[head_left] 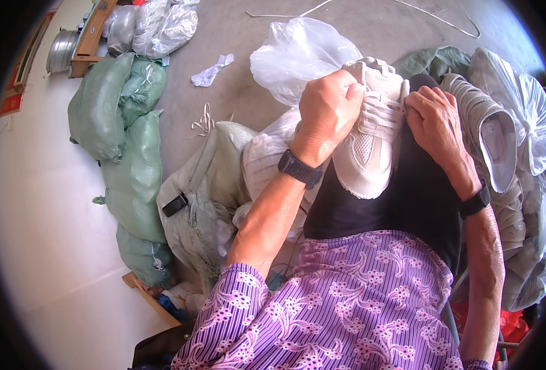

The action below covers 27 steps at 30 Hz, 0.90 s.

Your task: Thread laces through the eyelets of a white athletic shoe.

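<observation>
A white lace-up sneaker [371, 148] rests over my black-clad lap, its toe toward me and its tongue at the far end. Flat laces cross its front in several rows. My left hand [330, 106] is closed at the sneaker's upper left side, by the eyelets. On the opposite side, my right hand [434, 120] has its fingers curled in against the upper edge near the collar. Whether a lace end is pinched in either hand is hidden by the fingers. Dark bands circle both wrists.
More pale sneakers [498, 142] are stacked at my right beside clear plastic bags [535, 123]. A translucent bag [304, 55] lies beyond my left hand. Left of me sit a whitish woven sack [214, 179] and full green sacks [131, 179]. Loose white laces [204, 119] lie on the concrete floor.
</observation>
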{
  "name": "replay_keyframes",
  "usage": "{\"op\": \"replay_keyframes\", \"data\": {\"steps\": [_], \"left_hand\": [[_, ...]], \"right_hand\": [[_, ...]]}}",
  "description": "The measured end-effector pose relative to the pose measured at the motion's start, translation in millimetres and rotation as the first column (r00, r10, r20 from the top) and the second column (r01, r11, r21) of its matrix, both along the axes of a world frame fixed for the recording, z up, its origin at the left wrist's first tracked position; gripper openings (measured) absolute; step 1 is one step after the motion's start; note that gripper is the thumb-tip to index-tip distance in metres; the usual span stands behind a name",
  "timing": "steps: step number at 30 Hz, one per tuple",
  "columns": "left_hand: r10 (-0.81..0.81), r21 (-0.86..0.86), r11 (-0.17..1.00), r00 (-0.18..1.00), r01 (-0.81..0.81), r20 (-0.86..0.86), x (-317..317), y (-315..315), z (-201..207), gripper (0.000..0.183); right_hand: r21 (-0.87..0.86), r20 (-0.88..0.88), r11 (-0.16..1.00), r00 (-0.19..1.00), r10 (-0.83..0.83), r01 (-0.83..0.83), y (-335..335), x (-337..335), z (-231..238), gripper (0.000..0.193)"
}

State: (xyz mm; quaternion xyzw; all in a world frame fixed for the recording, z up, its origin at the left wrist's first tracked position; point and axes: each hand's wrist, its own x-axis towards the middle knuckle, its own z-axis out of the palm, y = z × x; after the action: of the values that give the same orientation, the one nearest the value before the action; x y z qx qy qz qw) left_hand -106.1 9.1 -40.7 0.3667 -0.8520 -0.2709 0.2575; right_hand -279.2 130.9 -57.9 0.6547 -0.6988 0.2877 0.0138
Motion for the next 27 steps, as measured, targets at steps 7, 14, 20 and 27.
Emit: {"op": "replay_keyframes", "data": {"steps": [7, 14, 20, 27], "left_hand": [[0.102, 0.426, 0.904, 0.988, -0.042, -0.120, 17.3, 4.7, -10.5, 0.029], [0.092, 0.450, 0.892, 0.993, -0.047, -0.077, 15.4, 4.1, -20.2, 0.030], [0.098, 0.548, 0.836, 0.978, 0.019, -0.183, 14.0, 3.5, -21.3, 0.027], [0.261, 0.808, 0.534, 0.861, 0.248, -0.437, 50.4, -7.5, 9.7, 0.023]], "right_hand": [[0.099, 0.178, 0.994, 0.984, 0.019, -0.038, -21.5, -15.1, 21.0, 0.012], [0.032, 0.159, 0.955, 0.945, 0.285, -0.293, -69.0, 11.3, 11.6, 0.018], [0.119, 0.206, 0.948, 0.942, 0.265, -0.294, -71.4, 11.2, 13.4, 0.015], [0.031, 0.211, 0.995, 0.973, 0.091, -0.100, -33.9, -43.2, 20.9, 0.009]]}}
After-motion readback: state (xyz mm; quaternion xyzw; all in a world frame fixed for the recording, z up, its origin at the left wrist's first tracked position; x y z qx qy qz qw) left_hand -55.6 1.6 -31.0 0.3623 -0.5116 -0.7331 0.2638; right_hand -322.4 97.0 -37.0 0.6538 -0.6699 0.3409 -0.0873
